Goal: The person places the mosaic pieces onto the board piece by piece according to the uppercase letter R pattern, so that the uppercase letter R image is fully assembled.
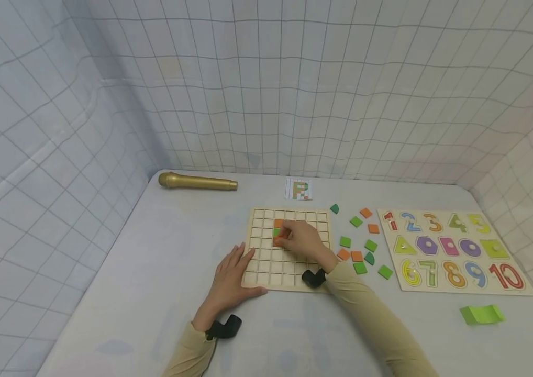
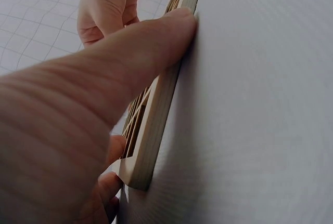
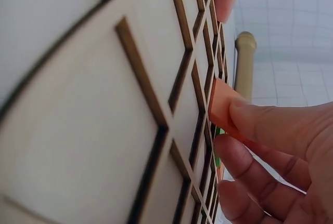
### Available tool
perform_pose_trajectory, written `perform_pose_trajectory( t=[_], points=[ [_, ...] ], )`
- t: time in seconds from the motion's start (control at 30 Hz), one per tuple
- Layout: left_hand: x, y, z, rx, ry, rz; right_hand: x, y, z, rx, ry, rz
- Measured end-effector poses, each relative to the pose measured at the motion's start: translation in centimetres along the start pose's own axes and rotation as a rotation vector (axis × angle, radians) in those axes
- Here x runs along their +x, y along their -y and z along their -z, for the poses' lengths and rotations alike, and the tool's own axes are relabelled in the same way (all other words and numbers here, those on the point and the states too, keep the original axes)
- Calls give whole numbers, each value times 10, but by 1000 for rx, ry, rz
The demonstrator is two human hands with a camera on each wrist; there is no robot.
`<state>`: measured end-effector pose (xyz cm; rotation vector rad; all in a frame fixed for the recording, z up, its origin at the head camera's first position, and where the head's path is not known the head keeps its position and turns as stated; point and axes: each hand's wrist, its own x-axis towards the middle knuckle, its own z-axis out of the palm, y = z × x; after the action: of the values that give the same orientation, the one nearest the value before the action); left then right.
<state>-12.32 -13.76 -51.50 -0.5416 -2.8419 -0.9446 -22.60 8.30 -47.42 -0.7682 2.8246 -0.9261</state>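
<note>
At the bottom of the frame, tan sleeves (image 1: 372, 314) lead up to black wrist cameras (image 1: 226, 328); a green arched block (image 1: 482, 314) lies at lower right; at lower centre the left hand (image 1: 231, 277) rests against the wooden grid board (image 1: 262, 264), fingers fairly straight and spread at its left side, thumb on its near edge, pinching nothing.

The right hand (image 1: 303, 240) is over the middle of the board, its grip narrow, thumb and fingers pinching an orange square tile (image 3: 223, 104); in the right wrist view that tile stands tilted, its edge at the grid; beyond it, a green square tile (image 1: 276, 231) and another orange tile (image 1: 278, 223) lie in one column of cells.

Right of centre, loose orange and green squares (image 1: 345, 242) and dark green quarter-circles (image 1: 334, 208) are scattered; farther right lies a number-and-shape peg puzzle (image 1: 441, 283); past the board is a small pattern card (image 1: 298, 189); at the upper left of the table, a gold microphone (image 1: 198, 181); behind, a grid-patterned curtain (image 1: 266, 94).
</note>
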Motion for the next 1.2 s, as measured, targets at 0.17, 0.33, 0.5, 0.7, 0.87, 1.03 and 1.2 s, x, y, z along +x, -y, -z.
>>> perform_pose_trajectory(
  t=[0.17,0.33,0.5,0.7,0.87,1.03,1.2],
  points=[
    [1,-1,-1,4,2,6,0,0,0,17,20,-41],
    [1,-2,1,0,49,61,1,-1,-2,-1,16,-31],
    [1,-1,0,2,68,76,1,-1,-2,-20,7,-31],
    [1,-2,1,-4,69,80,0,-1,-1,-42,15,-23],
    [0,-2,0,-9,68,80,-1,-1,-1,-59,38,-33],
    [0,0,-1,-5,61,80,-5,0,0,-32,72,-14],
    [0,-1,-1,5,61,78,-8,-2,2,-31,72,52]
  ],
)
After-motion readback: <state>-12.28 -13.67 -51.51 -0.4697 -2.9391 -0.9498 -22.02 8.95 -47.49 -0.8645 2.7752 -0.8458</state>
